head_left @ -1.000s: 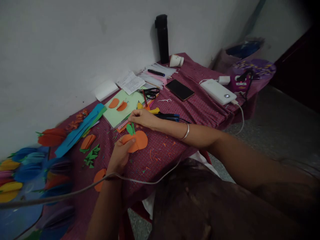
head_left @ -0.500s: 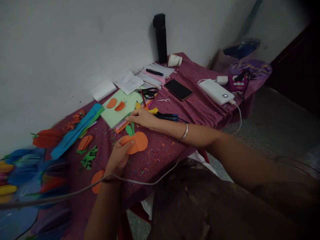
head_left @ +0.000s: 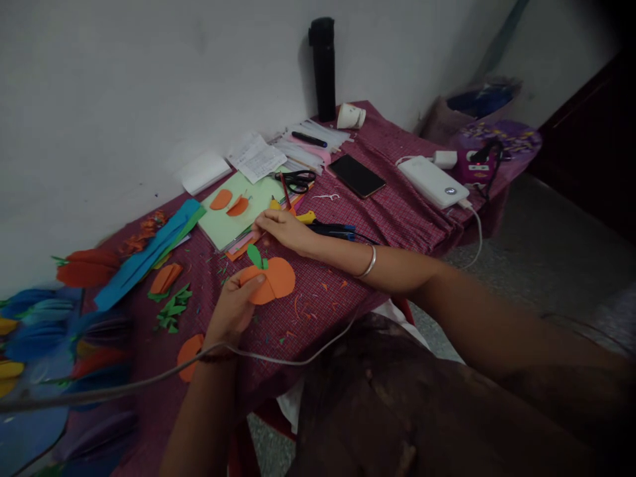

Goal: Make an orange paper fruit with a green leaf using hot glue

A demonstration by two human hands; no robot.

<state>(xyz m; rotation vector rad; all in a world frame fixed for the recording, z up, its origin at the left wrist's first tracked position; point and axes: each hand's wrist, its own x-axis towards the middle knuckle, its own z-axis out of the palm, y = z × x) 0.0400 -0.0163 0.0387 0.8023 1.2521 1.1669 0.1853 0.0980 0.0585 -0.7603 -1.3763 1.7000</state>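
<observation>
My left hand (head_left: 232, 306) pinches an orange paper pumpkin cutout (head_left: 281, 277) at its left side, thumb on top. A green paper leaf (head_left: 254, 255) and a short green stem (head_left: 265, 264) stand at the pumpkin's top. My right hand (head_left: 283, 229) hovers just above the leaf, apart from the cutout, with thumb and fingertips closed together; whatever they may hold is hidden. Beside that hand lies a glue gun with yellow parts (head_left: 305, 217), partly covered by the hand. Another orange cutout (head_left: 191, 358) lies by my left wrist.
A pale green paper pad (head_left: 218, 225) carries orange pieces, and black scissors (head_left: 297, 180) lie at its corner. Green scraps (head_left: 173, 310) and blue paper strips (head_left: 149, 255) lie left. Behind are a phone (head_left: 356, 175), power bank (head_left: 432, 180) and black bottle (head_left: 324, 73). A cable (head_left: 293, 363) crosses my left wrist.
My right hand has come away from the green stem, which now shows shorter above the pumpkin. My left hand keeps its hold on the cutout. The view has shifted slightly.
</observation>
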